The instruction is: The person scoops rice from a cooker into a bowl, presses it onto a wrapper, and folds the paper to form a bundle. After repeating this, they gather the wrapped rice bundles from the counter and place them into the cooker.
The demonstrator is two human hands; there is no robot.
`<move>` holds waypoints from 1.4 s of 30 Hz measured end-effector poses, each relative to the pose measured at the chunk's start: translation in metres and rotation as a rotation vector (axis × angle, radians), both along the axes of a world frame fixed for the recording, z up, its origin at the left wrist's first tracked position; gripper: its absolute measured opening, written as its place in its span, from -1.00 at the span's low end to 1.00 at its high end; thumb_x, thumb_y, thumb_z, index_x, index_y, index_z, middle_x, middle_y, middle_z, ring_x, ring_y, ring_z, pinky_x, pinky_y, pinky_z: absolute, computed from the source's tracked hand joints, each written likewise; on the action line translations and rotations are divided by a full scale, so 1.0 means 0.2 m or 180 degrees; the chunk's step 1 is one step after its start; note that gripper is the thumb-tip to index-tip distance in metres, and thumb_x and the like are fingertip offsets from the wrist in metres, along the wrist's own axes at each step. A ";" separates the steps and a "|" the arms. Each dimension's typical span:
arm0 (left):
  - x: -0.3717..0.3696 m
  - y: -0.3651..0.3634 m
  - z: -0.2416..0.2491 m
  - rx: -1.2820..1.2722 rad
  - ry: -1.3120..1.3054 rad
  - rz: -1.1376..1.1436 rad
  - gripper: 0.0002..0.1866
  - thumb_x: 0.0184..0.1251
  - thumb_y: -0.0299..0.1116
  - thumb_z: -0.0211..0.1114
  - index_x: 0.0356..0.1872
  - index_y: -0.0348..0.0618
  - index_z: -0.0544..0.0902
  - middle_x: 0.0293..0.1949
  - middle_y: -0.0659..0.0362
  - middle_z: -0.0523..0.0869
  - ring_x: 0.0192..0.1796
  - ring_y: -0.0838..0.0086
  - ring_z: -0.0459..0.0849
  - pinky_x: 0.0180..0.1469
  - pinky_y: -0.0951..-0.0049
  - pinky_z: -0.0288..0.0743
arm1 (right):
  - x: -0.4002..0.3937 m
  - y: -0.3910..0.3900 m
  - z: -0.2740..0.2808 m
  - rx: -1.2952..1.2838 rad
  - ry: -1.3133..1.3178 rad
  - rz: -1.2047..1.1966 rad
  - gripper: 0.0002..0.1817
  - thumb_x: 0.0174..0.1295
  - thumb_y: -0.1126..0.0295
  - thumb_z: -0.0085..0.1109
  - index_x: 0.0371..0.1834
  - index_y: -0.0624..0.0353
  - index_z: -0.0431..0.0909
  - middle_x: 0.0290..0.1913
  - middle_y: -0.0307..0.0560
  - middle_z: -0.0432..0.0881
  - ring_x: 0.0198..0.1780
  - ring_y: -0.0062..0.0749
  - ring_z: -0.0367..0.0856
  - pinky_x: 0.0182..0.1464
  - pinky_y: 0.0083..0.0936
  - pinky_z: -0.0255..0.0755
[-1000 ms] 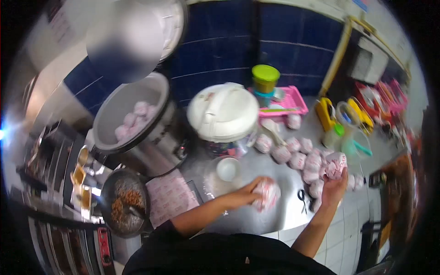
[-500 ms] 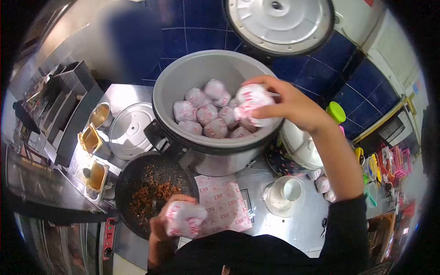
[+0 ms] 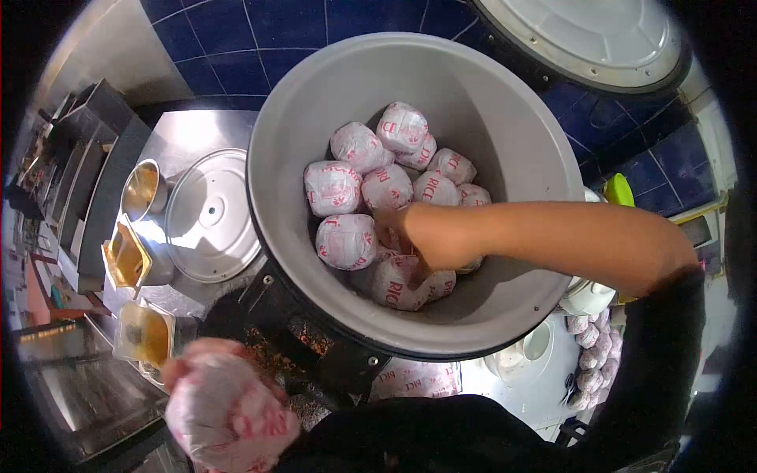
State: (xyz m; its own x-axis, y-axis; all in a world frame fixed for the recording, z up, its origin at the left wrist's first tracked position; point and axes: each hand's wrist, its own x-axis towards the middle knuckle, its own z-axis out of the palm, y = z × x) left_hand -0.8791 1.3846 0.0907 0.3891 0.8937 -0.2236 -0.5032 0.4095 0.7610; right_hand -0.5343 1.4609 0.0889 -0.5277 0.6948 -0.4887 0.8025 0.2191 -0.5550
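My right hand [image 3: 430, 236] reaches down inside a large grey-lined pot [image 3: 315, 87]. Its fingers curl over a paper-wrapped rice packet [image 3: 397, 282] low in the pot; the fingertips are partly hidden. Around it lie several more wrapped packets [image 3: 333, 188], white with red "RICE" print. At the lower left, my left hand [image 3: 209, 349] grips another wrapped rice packet [image 3: 233, 418] from behind, outside the pot and slightly blurred.
The pot's lid [image 3: 591, 39] stands raised behind. A loose round lid [image 3: 209, 244], a metal bowl [image 3: 144, 189] and sauce containers [image 3: 146, 335] sit left. A pan of brown crumbs [image 3: 307, 339] and printed paper [image 3: 414, 378] lie in front; packets [image 3: 591, 378] are piled right.
My right hand has lowered from above the rim, where it held a wrapped packet, down into the pot. My left hand keeps its packet. The view has moved closer over the pot.
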 end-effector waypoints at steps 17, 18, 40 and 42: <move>0.64 0.15 0.25 0.4213 0.3453 0.1551 0.27 -0.49 0.40 0.48 0.26 -0.36 0.30 0.12 -0.09 0.47 0.14 0.17 0.50 0.18 0.20 0.39 | 0.22 0.10 0.61 0.0092 -0.0046 0.0242 -0.35 -0.26 0.40 0.47 -0.01 0.29 0.41 -0.18 0.06 0.59 -0.07 -0.26 0.57 -0.04 -0.40 0.43; 0.65 0.13 0.21 0.3955 0.3261 0.1718 0.17 -0.30 0.39 0.41 0.21 -0.43 0.30 0.09 -0.11 0.47 0.14 0.14 0.49 0.22 0.16 0.33 | 0.26 0.13 0.50 -0.0028 -0.0440 0.0491 -0.31 -0.30 0.40 0.48 0.02 0.32 0.41 -0.15 0.11 0.59 -0.06 -0.19 0.57 -0.02 -0.35 0.43; 0.66 -0.22 0.19 0.5382 0.1136 0.2310 -0.51 0.06 -0.12 0.25 -0.07 -0.29 0.50 -0.22 -0.01 0.57 -0.18 0.16 0.56 -0.04 0.12 0.47 | 0.53 -1.35 1.03 0.3060 0.0000 -0.1482 -0.47 0.02 0.55 0.28 0.15 0.16 0.44 0.15 -0.02 0.48 0.03 -0.35 0.56 0.08 -0.38 0.50; 0.80 -0.33 0.20 0.5791 0.0697 0.1699 -0.54 0.06 -0.15 0.26 -0.09 -0.27 0.52 -0.24 0.01 0.58 -0.19 0.15 0.57 -0.05 0.12 0.47 | 0.82 -1.86 0.87 0.3279 0.0295 -0.2648 -0.50 0.06 0.34 0.32 0.10 0.15 0.45 0.06 0.01 0.54 -0.06 -0.27 0.61 -0.03 -0.35 0.50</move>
